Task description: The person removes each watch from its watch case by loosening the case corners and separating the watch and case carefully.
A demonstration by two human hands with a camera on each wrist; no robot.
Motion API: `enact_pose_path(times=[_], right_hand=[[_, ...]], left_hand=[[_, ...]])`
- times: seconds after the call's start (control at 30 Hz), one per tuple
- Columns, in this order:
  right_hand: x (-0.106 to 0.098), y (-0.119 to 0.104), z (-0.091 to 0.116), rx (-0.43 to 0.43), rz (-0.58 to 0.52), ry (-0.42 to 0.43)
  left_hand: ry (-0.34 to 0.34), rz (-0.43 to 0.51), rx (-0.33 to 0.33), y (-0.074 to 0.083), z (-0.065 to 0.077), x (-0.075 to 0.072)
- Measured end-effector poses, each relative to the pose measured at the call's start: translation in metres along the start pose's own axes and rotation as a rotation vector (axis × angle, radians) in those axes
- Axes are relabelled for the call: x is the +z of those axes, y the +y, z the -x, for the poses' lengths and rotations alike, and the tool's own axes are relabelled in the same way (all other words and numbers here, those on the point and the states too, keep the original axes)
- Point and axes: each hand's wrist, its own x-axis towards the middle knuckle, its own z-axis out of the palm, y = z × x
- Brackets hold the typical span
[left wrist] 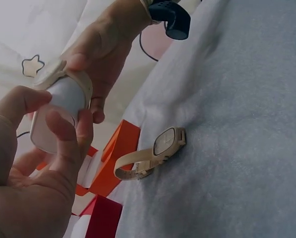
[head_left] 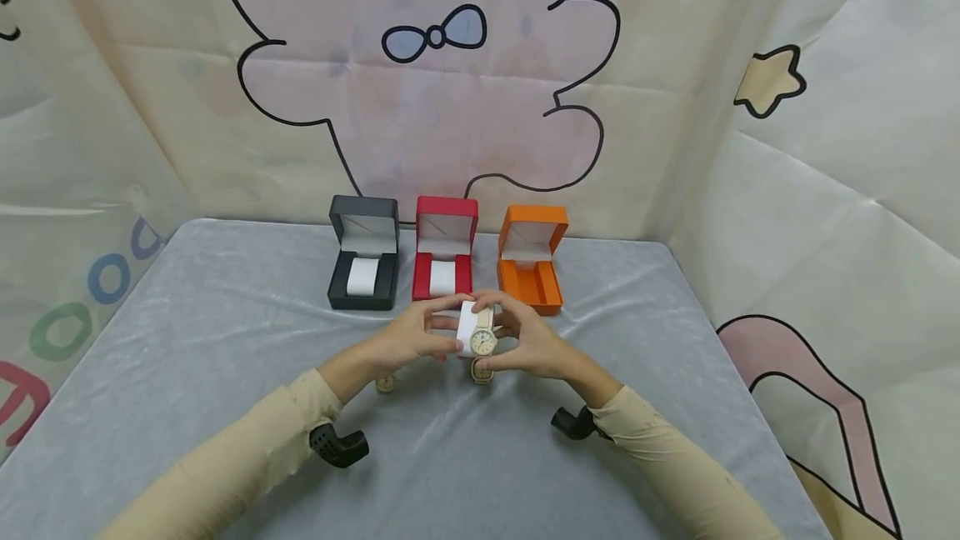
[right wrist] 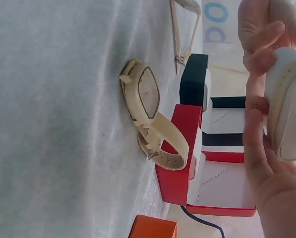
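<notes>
Above the table, my left hand (head_left: 411, 333) grips a white watch cushion (head_left: 466, 330) between thumb and fingers. A beige wristwatch (head_left: 483, 342) with a round dial sits around the cushion's right end. My right hand (head_left: 538, 345) holds that wristwatch from the other side, its thumb beside the dial in the left wrist view. Below the hands lies a beige watch with a squarish dial (left wrist: 164, 141), its strap buckled into a loop. Another light watch (head_left: 386, 383) lies to the left, partly hidden by my left wrist in the head view.
Three lidded boxes stand raised at the back: a dark grey box (head_left: 362, 304) and a red box (head_left: 420, 277), each holding a white cushion, and an orange box (head_left: 551, 300) with bare compartments. Grey cloth (head_left: 465, 473) covers the table. Printed curtains (head_left: 675, 148) hang behind it.
</notes>
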Motion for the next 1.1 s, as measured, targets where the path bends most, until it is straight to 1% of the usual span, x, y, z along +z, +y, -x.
enact_pose_path(times=[0.07, 0.27, 0.4, 0.57, 0.7, 0.9, 0.97, 1.1], right_hand=[[-0.0011, 0.0007, -0.0005, -0.016, -0.010, -0.002], [-0.0009, -0.0004, 0.0004, -0.036, -0.014, 0.031], [0.0002, -0.0026, 0.0012, -0.038, -0.033, 0.048], [0.0013, -0.0024, 0.0016, -0.038, -0.072, 0.048], [0.0022, -0.0012, 0.0019, -0.045, -0.084, 0.059], [0.0020, -0.0006, 0.0013, -0.041, -0.053, 0.078], [0.0020, -0.0011, 0.0006, -0.037, -0.059, 0.078], [0.0023, -0.0012, -0.0001, -0.042, -0.081, 0.087]], left_hand=[[-0.018, 0.020, 0.001, -0.0008, -0.0001, -0.0012], [-0.011, 0.060, -0.013, -0.0012, 0.0002, -0.0001], [-0.001, 0.068, -0.018, 0.0003, 0.0011, 0.0019], [0.027, 0.077, -0.029, 0.0003, 0.0031, 0.0049], [0.041, 0.080, -0.016, 0.0005, 0.0032, 0.0063], [0.020, 0.065, 0.005, -0.0002, -0.0001, 0.0034], [0.020, 0.067, 0.000, -0.0007, -0.0004, 0.0030], [0.021, 0.077, 0.011, -0.0019, -0.0017, 0.0031]])
